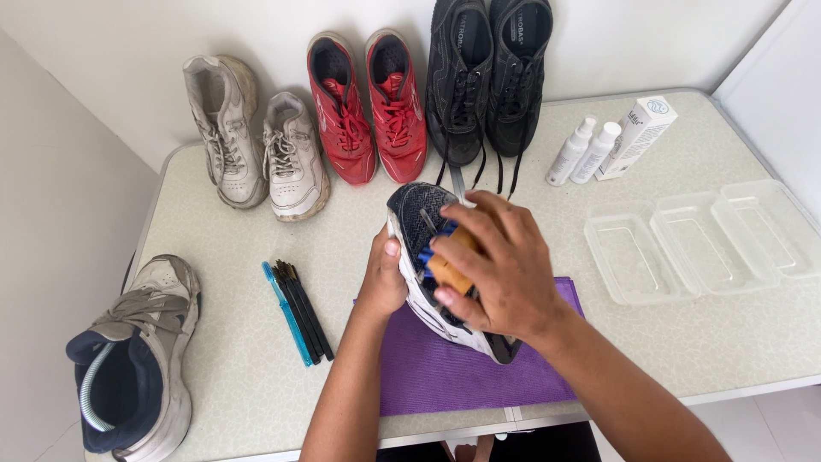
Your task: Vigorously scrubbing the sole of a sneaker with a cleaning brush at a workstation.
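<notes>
A dark-and-white sneaker (425, 257) sat at frame centre, tilted above a purple cloth (462, 359). The left hand (382, 278) gripped its side, while the right hand (496, 261) closed around a wooden brush (451, 263) with blue bristles pressed onto it. Thin brushes (298, 310) lay to the left; three pairs of shoes (376, 107) lined the top, clear trays (701, 244) the right.
</notes>
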